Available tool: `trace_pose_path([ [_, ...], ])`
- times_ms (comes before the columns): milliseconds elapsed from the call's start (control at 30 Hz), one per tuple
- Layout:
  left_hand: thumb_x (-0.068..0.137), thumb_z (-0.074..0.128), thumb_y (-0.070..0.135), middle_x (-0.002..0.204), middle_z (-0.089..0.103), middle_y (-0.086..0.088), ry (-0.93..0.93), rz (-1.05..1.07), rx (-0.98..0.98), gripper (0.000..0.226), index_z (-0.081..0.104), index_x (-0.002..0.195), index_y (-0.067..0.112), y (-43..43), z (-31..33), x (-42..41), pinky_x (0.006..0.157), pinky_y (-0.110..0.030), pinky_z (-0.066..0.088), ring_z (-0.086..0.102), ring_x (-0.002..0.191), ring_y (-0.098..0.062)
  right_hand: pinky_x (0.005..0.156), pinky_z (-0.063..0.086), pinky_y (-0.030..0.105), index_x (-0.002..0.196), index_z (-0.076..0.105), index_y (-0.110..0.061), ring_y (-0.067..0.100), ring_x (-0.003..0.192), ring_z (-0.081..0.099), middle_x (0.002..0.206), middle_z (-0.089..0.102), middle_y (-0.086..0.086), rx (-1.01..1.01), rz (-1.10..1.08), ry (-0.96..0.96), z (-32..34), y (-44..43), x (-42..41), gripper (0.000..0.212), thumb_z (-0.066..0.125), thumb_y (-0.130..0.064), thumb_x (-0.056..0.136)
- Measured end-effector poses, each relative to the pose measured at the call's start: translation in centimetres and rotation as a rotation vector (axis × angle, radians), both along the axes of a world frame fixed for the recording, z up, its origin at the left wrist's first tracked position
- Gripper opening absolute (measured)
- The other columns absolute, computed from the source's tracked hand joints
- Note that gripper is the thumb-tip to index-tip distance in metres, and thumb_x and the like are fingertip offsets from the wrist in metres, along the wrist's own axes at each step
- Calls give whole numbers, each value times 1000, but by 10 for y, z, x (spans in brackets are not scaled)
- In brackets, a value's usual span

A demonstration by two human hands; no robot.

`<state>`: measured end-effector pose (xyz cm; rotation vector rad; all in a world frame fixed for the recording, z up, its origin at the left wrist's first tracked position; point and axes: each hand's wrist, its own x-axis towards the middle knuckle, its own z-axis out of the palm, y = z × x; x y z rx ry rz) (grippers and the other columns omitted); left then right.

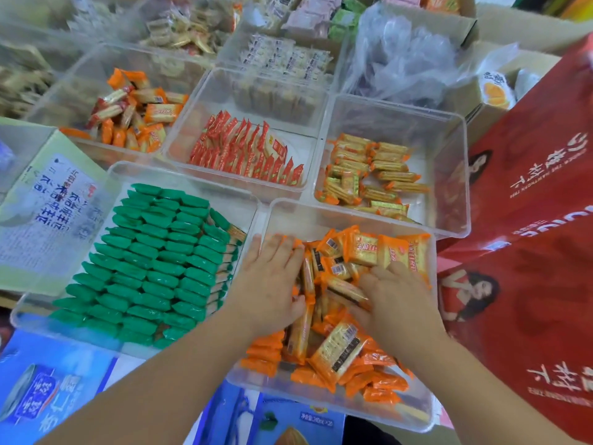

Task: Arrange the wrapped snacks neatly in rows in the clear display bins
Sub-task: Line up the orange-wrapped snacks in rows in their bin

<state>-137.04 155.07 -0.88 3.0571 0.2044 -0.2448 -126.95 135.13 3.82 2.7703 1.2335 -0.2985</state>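
Note:
A clear bin [321,216] in front of me holds a loose pile of orange-wrapped cracker packets [340,351]. Some stand on edge along its left side and others lie jumbled. My left hand [272,281] lies flat with straight fingers on the packets by the bin's left wall, its thumb against an upright packet. My right hand [394,303] reaches into the middle of the pile, its fingers curled round a few packets with the fingertips hidden among them. To the left, another clear bin [179,175] holds green packets [154,261] in tidy rows.
Behind are bins of red packets [244,149], gold packets [369,178] and mixed orange packets [134,107], with more bins beyond. A red gift bag [529,220] stands close on the right. A cardboard box [48,203] sits left, and blue cartons [48,396] lie below.

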Motion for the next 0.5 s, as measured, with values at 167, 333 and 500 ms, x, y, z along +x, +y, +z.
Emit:
trace_pose_path([
  [167,93,29,67,168,11,-10,204,-16,149,88,8,160,13,19,-13,32,115,-71,-11,2,155,-31,62,48,38,90,64,-23,22,78,60,82,64,-4,406,-149,190,11,8,13,19,77,-33,80],
  [333,90,26,66,159,33,-9,166,-55,146,86,26,156,12,21,-16,29,110,-72,-15,18,151,-32,63,48,34,86,66,-17,23,83,60,84,66,0,469,-105,108,10,62,43,11,69,-27,81],
  [500,89,32,65,153,42,-7,130,-38,112,82,36,152,12,21,-10,27,115,-69,-11,29,146,-29,61,41,34,93,65,-14,29,90,64,92,64,7,111,63,-1,-19,127,57,12,55,-10,89],
])
